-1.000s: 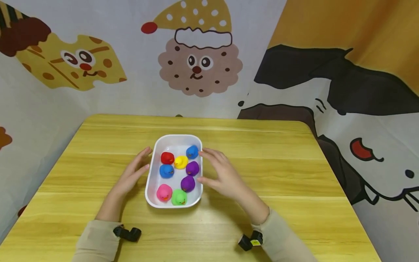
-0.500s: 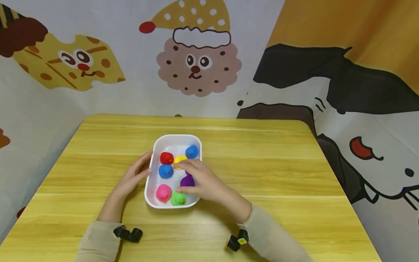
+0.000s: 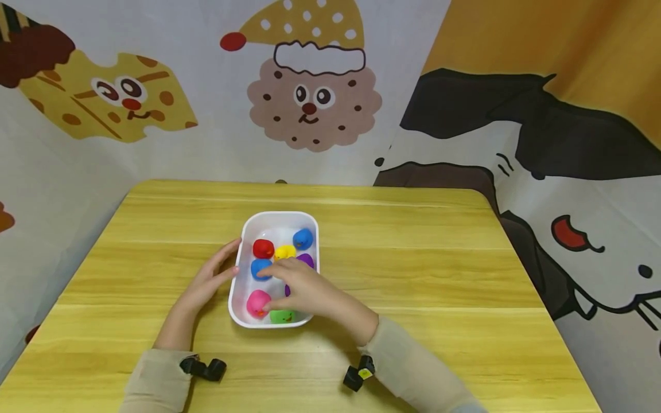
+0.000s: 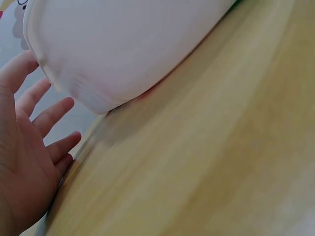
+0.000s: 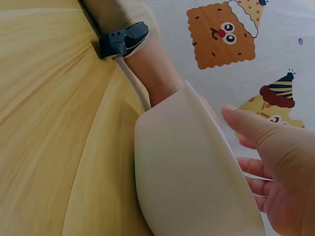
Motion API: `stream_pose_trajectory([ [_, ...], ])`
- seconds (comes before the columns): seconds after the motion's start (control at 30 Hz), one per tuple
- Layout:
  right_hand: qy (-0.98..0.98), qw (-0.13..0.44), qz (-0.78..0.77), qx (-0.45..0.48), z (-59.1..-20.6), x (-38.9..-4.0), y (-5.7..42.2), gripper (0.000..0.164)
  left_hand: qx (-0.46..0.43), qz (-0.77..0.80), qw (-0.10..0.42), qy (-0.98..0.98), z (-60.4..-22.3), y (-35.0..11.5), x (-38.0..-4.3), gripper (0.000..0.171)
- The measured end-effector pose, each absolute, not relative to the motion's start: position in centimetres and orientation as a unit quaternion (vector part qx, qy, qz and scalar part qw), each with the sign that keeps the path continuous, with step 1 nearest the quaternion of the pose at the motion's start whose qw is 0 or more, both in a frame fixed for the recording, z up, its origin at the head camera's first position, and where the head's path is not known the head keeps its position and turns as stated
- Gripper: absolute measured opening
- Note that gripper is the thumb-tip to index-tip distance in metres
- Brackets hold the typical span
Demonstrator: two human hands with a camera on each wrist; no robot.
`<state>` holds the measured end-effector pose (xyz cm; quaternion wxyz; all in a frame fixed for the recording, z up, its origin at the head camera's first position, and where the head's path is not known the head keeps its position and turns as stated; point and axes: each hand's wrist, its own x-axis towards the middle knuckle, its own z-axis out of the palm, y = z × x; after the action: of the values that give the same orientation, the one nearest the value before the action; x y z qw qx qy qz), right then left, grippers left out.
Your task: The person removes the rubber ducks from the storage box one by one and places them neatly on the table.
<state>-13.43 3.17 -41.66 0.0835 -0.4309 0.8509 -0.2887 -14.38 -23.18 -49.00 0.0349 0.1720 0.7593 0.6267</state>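
Observation:
A white tray (image 3: 281,214) on the wooden table holds several small toy ducks. Its left side is touched by my left hand (image 3: 209,278), whose extended, spread fingers show against the tray wall (image 4: 128,54) in the left wrist view. Over the tray hovers my right hand (image 3: 307,287), thumb and fingers apart, nearest the pink duck (image 3: 257,301) and the front blue duck (image 3: 258,266). It partly covers the green duck (image 3: 282,317) and the purple ducks. Behind it sit a red duck (image 3: 263,248), a yellow duck (image 3: 286,252) and another blue duck (image 3: 302,238).
The wooden table (image 3: 413,258) extends on both sides of the tray. A cartoon-printed cloth (image 3: 206,160) hangs behind it. Each wrist wears a black camera, one at the left cuff (image 3: 203,368) and one at the right cuff (image 3: 358,374).
My right hand has moved left from the tray's right edge to above the ducks. My left fingers have come against the tray's left side. The ducks have stayed in place.

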Motion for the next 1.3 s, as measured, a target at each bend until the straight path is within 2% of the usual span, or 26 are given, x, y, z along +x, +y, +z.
stream_pose_trajectory([
  [0.8, 0.862, 0.145, -0.219, -0.433, -43.3, -13.9, 0.6, 0.04, 0.163, 0.628, 0.053, 0.759, -48.9, -23.1, -14.4, 0.059],
  [1.3, 0.87, 0.15, -0.201, -0.425, -43.6, -13.9, 0.0, 0.036, 0.156, 0.629, 0.056, 0.759, -48.9, -23.2, -14.3, 0.059],
])
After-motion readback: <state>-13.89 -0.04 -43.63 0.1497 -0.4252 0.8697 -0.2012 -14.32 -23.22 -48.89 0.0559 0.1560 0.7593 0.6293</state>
